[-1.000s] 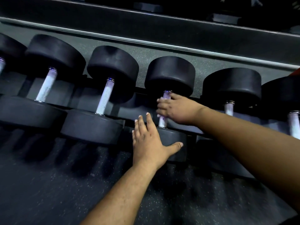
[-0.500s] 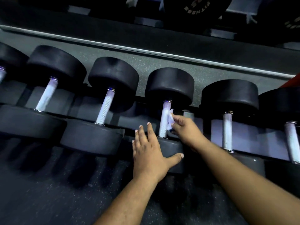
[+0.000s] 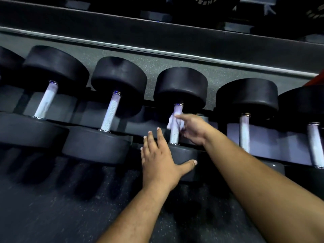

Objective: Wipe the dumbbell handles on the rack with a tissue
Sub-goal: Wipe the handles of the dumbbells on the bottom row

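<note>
Partial upside-down lettering on top weight plate [image 3: 206, 0], not legible.

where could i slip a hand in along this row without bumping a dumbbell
Free: the gaps beside each bare handle, such as between the second handle and the wiped handle, and the speckled floor in front. Crowded: the wiped handle, with the right hand, tissue and left hand.

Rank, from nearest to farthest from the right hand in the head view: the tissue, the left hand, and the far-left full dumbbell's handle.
1. tissue: held in the right hand, against the handle.
2. left hand: below and left, on the near weight.
3. far-left handle: far to the left.
</note>
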### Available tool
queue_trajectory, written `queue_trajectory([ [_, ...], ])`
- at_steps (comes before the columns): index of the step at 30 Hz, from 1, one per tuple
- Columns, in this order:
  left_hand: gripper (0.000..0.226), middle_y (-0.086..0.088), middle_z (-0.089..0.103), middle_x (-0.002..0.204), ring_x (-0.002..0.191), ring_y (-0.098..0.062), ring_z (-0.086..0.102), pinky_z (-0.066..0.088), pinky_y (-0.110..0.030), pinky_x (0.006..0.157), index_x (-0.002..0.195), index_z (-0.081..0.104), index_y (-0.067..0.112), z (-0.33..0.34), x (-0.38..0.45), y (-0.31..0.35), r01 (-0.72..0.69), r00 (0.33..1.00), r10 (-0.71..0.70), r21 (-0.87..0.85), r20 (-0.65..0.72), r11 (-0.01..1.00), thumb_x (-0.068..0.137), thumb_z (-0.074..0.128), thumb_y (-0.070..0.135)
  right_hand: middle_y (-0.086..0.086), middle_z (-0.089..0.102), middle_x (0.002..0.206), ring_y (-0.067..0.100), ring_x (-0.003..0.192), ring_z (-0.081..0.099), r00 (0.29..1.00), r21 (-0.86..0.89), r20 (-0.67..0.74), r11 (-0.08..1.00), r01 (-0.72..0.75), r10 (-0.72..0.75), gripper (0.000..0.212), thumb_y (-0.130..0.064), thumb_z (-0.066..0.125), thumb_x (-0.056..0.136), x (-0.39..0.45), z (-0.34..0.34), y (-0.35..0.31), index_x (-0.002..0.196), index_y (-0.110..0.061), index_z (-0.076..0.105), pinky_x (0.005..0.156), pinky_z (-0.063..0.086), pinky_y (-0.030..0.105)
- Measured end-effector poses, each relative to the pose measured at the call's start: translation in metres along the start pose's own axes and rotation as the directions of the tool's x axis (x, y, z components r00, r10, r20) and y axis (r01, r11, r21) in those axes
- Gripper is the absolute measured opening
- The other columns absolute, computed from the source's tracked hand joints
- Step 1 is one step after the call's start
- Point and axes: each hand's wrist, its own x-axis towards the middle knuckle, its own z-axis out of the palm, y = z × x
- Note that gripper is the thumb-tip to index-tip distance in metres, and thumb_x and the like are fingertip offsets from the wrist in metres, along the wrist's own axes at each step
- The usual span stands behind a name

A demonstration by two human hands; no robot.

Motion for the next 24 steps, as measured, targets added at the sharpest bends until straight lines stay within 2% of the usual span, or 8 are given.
queue_trajectory([
  [2,0.141,-0.01,-0.009,0.169,0.156,-0.025,-0.008,0.002,-0.043,0.127,0.159,-0.013,0.019,-0.002,-0.001,0.0,0.002,1.0,-0.002,-0.008,0.002,1.0,0.064,0.068,0.084,0.011,0.067,0.087,0.021,0.075,0.066,0.994,0.122,-0.101,0.991,0.062,-0.05,0.009,-0.018,0.06,0.095,0.017,0.003,-0.002,0.096,-0.01,0.064,0.086,0.053,0.034],
  [6,0.141,-0.011,-0.008,0.168,0.156,-0.026,-0.007,0.003,-0.044,0.127,0.159,-0.012,0.019,-0.002,0.0,-0.001,0.009,1.0,-0.009,-0.01,0.0,1.0,0.062,0.068,0.084,0.014,0.066,0.089,0.011,0.067,0.059,1.0,-0.337,-0.01,0.942,-0.016,0.014,0.018,-0.017,0.06,0.098,0.005,-0.012,0.022,0.105,-0.002,0.066,0.058,0.045,0.017],
  [9,0.142,-0.013,-0.005,0.168,0.156,-0.027,-0.004,0.004,-0.044,0.127,0.159,-0.01,0.018,0.0,0.0,0.001,0.013,1.0,-0.013,0.006,-0.017,1.0,0.061,0.069,0.084,0.016,0.064,0.081,0.02,0.07,0.057,0.983,-0.42,-0.118,0.904,0.079,-0.141,0.011,-0.001,0.058,0.094,-0.006,-0.021,0.025,0.095,0.005,0.067,0.064,0.05,0.029],
  [12,0.142,-0.013,-0.005,0.168,0.156,-0.027,-0.004,0.004,-0.044,0.127,0.159,-0.01,0.018,0.0,0.001,0.002,0.014,1.0,-0.014,0.002,-0.014,1.0,0.061,0.069,0.083,0.016,0.07,0.088,0.032,0.078,0.063,0.812,-0.934,-0.021,0.301,0.193,-0.583,0.019,-0.006,0.055,0.09,-0.005,-0.013,0.011,0.105,-0.008,0.067,0.065,0.041,0.038],
  [14,0.141,-0.012,-0.006,0.168,0.156,-0.027,-0.006,0.004,-0.044,0.127,0.159,-0.011,0.019,-0.001,0.0,0.001,0.011,1.0,-0.011,-0.008,-0.004,1.0,0.062,0.07,0.083,0.014,0.067,0.117,0.035,0.093,0.066,0.835,-0.97,0.203,-0.221,0.101,-0.511,0.049,-0.009,0.049,0.093,-0.008,-0.014,0.011,0.142,-0.012,0.047,0.061,0.036,0.036],
  [16,0.141,-0.012,-0.007,0.168,0.156,-0.026,-0.006,0.004,-0.044,0.127,0.159,-0.011,0.019,-0.001,0.0,-0.001,0.007,1.0,-0.007,-0.016,-0.011,1.0,0.062,0.069,0.083,0.013,0.055,0.143,0.032,0.103,0.069,0.821,-0.868,0.379,-0.473,0.154,-0.428,0.06,-0.01,0.048,0.092,-0.016,-0.027,0.012,0.151,-0.011,0.038,0.054,0.041,0.035],
  [20,0.141,-0.012,-0.007,0.168,0.156,-0.026,-0.006,0.003,-0.043,0.127,0.159,-0.01,0.019,0.0,0.001,0.0,0.007,1.0,-0.007,-0.005,-0.013,1.0,0.062,0.069,0.083,0.016,0.06,0.138,0.029,0.12,0.063,0.597,-0.636,0.729,-0.655,0.408,-0.336,0.054,-0.014,0.034,0.089,-0.021,-0.041,0.008,0.136,-0.005,0.06,0.085,0.057,0.036],
  [24,0.142,-0.011,-0.009,0.168,0.156,-0.026,-0.008,0.002,-0.043,0.126,0.159,-0.013,0.021,-0.002,0.0,0.0,0.008,1.0,-0.008,-0.022,-0.002,1.0,0.062,0.07,0.083,0.018,0.059,0.137,0.034,0.124,0.06,0.753,-0.69,0.608,-0.638,0.342,-0.253,0.06,-0.011,0.025,0.087,-0.003,-0.03,-0.014,0.135,-0.002,0.059,0.097,0.052,0.046],
])
